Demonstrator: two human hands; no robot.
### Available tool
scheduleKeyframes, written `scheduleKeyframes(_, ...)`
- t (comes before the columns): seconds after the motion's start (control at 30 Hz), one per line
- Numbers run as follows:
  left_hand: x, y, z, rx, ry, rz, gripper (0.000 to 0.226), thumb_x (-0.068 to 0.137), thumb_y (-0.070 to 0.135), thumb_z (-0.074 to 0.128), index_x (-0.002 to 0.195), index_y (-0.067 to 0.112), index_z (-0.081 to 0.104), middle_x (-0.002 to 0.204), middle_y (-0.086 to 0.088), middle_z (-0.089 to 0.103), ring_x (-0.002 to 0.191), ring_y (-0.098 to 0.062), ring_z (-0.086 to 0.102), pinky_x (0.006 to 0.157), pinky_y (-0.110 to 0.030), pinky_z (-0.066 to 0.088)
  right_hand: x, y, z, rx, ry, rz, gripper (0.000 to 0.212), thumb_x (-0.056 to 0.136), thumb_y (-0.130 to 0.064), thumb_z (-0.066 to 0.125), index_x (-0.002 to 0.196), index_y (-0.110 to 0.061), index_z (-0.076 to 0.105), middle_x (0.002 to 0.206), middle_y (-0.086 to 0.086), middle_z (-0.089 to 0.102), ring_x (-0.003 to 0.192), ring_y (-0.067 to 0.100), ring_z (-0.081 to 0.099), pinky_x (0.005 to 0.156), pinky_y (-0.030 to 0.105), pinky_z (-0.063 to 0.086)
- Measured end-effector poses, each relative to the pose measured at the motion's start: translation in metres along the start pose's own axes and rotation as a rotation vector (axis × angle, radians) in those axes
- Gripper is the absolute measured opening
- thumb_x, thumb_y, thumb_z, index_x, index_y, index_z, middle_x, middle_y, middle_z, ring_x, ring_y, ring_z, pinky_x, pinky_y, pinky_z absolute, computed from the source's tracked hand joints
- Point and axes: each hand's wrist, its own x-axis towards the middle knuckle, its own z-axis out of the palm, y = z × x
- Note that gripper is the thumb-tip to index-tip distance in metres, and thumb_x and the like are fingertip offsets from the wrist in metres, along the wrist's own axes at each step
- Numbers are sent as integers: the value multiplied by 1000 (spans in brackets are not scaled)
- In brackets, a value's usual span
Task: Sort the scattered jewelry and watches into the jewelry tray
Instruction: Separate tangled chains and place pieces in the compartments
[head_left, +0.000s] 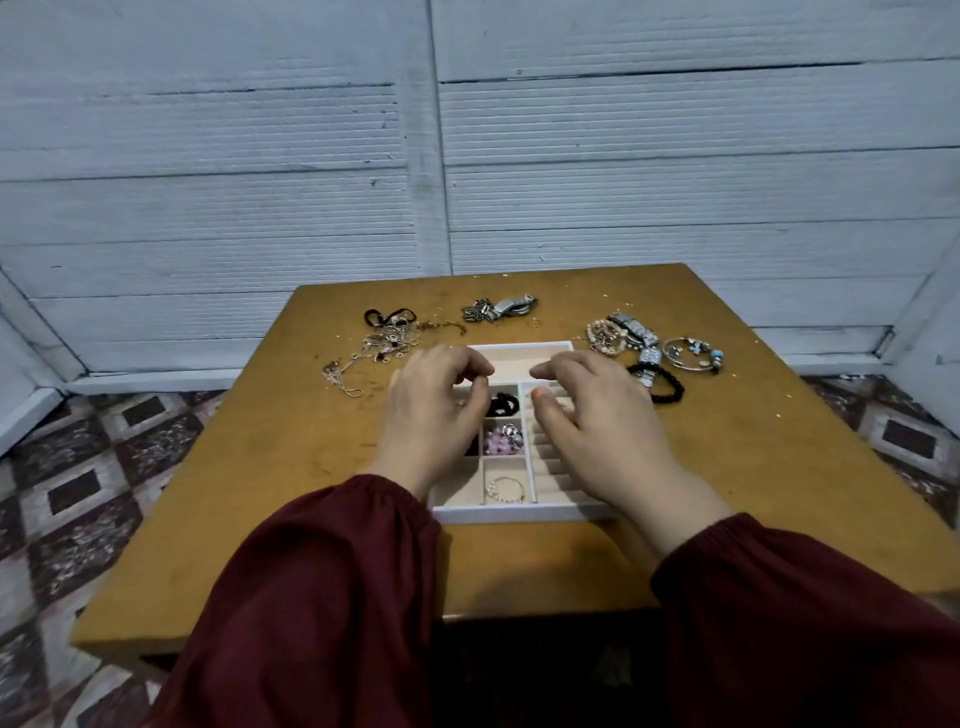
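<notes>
We are over the jewelry tray (519, 515), which sits mid-table (270, 467), just in front of us, with plenty left to sort. The step in hand looks like a drop into one of the small square cells. To do it well, we bring the fingertips low inside the cell walls before letting go, so nothing skips over a divider. We also keep like with like: the black band (505, 403) has its cell, the pink and silver pieces (506, 436) theirs, the silver bracelet (504, 489) the nearest one.

The tangle of chains (384, 345) lies off to the left. We judge it wants lifting one strand at a time, or the rest will drag along. The watch (511, 306) at the far side and the heap of bracelets (623, 335) to the right could suit the long far compartment.

Now the grip. Our left hand (436, 415) hangs over the square cells, fingers curled in, thumb and fingertips drawn close. There is a small dark speck at those tips. From up here we cannot tell whether it is a pinched piece or only shadow. Our right hand (602, 421) hovers over the ring slots (551, 460), fingers loosely bent, thumb and forefinger apart, holding nothing we can see.
</notes>
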Motion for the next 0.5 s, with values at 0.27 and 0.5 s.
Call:
scheduleKeyframes(0.27, -3, -66, -24, 26, 158, -173, 13, 83, 14, 57, 91, 17, 66, 89, 4, 65, 86, -19, 59, 77, -43, 51, 52, -49, 35, -132, -170, -161, 34, 93, -41, 43, 122, -29, 57, 125, -3, 57, 125, 21, 40, 103, 38, 27)
scheduleKeyframes(0.5, 9, -116, -42, 71, 293, -318, 17, 81, 16, 52, 91, 17, 66, 88, 4, 62, 88, -24, 59, 79, -40, 49, 100, -76, 67, -208, -282, -235, 38, 93, -43, 44, 127, -30, 53, 132, -2, 54, 130, 24, 36, 108, 42, 23)
